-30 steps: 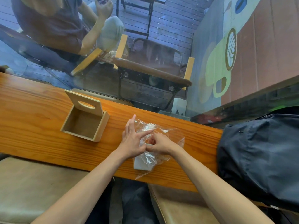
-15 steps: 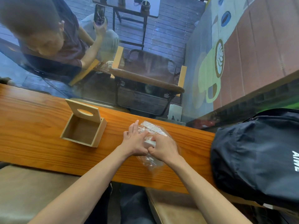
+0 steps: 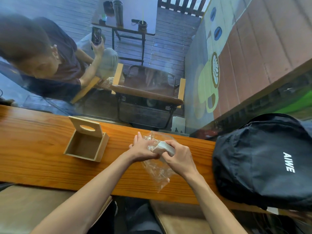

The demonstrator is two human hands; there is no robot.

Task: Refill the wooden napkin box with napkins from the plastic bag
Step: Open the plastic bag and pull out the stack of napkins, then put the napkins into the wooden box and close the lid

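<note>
Text: "AIWE", white, on black backpack, just R of R hand.
R hand: fingers curled, gripping white napkins at stack's near end.
L hand: fingers extended fwd, palm against bag and napkins; grip on them cannot be told.
Bag: clear plastic, crumpled, under both hands, tail toward near counter edge.
Box: wood, L of L hand, apart; lid up, inside bare.

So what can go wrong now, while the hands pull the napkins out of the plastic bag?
1. The plastic bag hangs over the counter's near edge; it may slide off.
2. The right hand pinches only an end of the napkin stack; loose sheets might fan out.
3. The wooden box sits apart to the left, so napkins could drop during the carry.
</note>
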